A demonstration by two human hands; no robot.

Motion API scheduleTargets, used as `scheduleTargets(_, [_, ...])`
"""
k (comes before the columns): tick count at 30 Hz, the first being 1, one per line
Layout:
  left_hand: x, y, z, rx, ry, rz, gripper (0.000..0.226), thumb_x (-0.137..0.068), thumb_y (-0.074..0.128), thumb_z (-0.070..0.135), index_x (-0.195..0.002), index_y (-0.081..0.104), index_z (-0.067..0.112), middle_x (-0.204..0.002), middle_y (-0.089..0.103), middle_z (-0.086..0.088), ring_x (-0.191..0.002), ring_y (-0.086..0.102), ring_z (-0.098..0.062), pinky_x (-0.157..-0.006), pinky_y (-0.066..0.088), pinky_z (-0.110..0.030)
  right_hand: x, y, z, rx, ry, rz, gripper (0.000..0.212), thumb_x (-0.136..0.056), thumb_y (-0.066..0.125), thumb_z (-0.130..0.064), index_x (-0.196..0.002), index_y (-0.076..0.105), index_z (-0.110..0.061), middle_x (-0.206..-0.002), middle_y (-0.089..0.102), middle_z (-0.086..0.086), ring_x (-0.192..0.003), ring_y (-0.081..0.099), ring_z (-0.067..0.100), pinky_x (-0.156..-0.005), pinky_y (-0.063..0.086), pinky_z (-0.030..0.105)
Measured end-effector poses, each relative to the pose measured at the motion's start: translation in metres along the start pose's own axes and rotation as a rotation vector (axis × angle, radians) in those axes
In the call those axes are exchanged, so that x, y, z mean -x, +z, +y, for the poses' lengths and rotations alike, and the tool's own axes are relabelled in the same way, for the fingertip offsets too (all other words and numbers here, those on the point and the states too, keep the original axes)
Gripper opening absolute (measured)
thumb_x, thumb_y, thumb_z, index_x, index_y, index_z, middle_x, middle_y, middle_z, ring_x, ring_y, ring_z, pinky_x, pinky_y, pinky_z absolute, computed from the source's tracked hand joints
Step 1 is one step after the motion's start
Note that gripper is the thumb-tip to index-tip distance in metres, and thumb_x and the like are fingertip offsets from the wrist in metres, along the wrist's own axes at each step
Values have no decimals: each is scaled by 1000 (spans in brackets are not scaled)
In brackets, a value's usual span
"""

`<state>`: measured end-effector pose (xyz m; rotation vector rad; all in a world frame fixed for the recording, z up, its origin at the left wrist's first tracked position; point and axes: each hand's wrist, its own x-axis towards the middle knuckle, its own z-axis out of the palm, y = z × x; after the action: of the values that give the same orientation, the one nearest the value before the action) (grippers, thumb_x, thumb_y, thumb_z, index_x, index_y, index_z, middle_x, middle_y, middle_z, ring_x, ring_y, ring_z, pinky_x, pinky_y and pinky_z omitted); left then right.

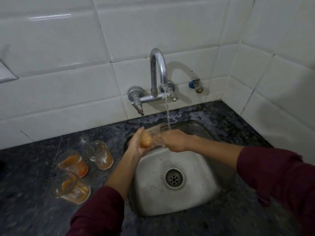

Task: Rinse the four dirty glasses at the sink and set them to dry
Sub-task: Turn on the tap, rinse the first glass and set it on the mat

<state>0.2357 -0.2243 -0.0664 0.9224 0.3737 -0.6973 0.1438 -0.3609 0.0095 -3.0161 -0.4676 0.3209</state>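
Over the steel sink [201, 193] I hold a clear glass [156, 134] tilted on its side, orange residue at its base. My left hand [136, 145] cups the base; my right hand [175, 140] grips the rim end. Water from the chrome tap [157, 70] runs onto the glass near its mouth. Three dirty glasses with orange dregs stand on the dark counter to the left of the sink: one at the back [100, 155], one in the middle [73, 163], one nearest me [72, 188].
The dark speckled stone counter [34, 193] surrounds the sink, wet behind the basin. White tiled walls rise behind and to the right. A small valve [196, 85] sticks out of the wall right of the tap. The drain [173, 178] sits in the basin floor.
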Motion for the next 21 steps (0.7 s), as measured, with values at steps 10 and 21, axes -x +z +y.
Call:
scheduleTargets(10, [-1,23,-9,-79,167,80,14,-86,65,23,-89,65,9,-87,69,-13,-70,67,-26,-58,57,-38,-4,16,5,-261,41,-21,48,-90,48,-6,-137,45,-17,-132,56,12,-117,55,31,-88,50,39])
scheduleTargets(21, [-3,11,-15,-1,129,-38,34,-87,61,33,-104,64,4,-92,67,-13,-67,68,-22,-56,57,-31,-9,-11,5,-1350,263,-245,44,-94,46,-3,-133,49,-21,-122,59,3,-106,57,13,-73,49,25])
